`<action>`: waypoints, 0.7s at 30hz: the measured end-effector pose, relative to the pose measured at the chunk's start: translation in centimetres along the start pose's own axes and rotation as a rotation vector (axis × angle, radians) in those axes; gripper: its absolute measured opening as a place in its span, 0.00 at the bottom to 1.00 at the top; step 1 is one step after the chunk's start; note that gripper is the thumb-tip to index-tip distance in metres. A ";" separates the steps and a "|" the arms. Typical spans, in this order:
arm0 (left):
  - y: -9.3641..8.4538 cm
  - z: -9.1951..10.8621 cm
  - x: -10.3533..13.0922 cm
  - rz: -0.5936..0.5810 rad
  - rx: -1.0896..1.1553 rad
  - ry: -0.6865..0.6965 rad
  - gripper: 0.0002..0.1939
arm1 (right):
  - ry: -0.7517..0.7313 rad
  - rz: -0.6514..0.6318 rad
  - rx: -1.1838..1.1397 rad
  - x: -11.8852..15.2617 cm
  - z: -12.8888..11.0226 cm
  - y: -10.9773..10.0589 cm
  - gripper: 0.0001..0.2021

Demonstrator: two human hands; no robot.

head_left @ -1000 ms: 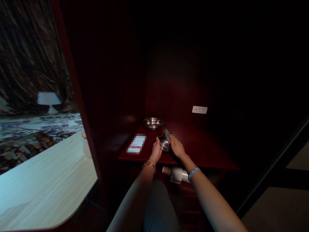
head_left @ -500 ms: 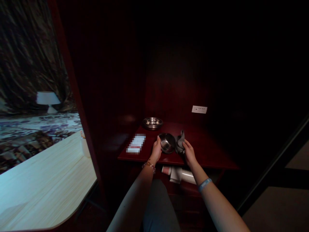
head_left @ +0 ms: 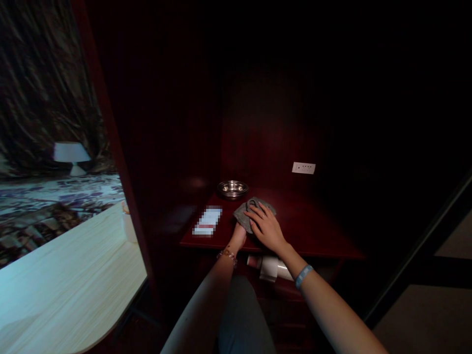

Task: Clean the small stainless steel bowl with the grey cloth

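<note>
One cloth (head_left: pixel 241 214) shifted left, right hand (head_left: pixel 268 229) spread atop, left hand (head_left: pixel 239 236), grip unclear

No text can be read; the pale sheet (head_left: pixel 207 221) on the shelf (head_left: pixel 313 231) is pixelated.

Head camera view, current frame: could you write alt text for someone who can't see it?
A right hand lies spread on a gray cloth whose edge covers part of the left hand, over a dark red shelf. Shiny metal bowls sit behind, with a pixelated pale item to the left and a white wall socket beyond.
</note>
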State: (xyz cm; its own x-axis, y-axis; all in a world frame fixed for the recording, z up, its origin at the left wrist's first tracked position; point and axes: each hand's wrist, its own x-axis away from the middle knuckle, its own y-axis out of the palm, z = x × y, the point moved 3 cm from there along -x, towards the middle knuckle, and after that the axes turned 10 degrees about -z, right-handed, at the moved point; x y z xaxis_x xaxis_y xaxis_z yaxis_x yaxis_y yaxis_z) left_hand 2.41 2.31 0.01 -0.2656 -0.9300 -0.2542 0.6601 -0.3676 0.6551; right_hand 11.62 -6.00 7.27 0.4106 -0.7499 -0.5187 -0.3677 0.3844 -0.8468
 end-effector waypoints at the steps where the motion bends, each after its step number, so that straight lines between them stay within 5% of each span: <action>1: 0.0 0.1 0.0 0.007 -0.022 0.023 0.13 | 0.025 0.023 0.008 -0.3 0.4 0.0 0.20; 4: 0.2 0.2 0.0 -0.016 -0.093 0.038 0.12 | 0.091 0.069 0.002 -1.2 1.6 0.1 0.19; 10: 0.7 0.5 0.0 -0.105 -0.145 0.016 0.25 | 0.227 0.092 -0.164 -1.6 3.8 0.7 0.18; 17: 0.7 0.8 0.1 -0.070 -0.190 0.003 0.28 | 0.455 0.225 -0.568 0.8 7.6 4.0 0.23; 21: 0.8 0.9 0.2 -0.059 -0.198 0.004 0.29 | 0.492 0.275 -0.639 2.6 7.9 5.2 0.25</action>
State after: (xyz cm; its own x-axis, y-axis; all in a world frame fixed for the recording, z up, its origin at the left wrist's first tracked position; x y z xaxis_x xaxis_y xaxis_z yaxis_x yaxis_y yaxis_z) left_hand 2.29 1.86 1.14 -0.3055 -0.9067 -0.2908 0.7690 -0.4151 0.4862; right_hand 17.33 -1.69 0.55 -0.1176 -0.8799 -0.4605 -0.8623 0.3205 -0.3922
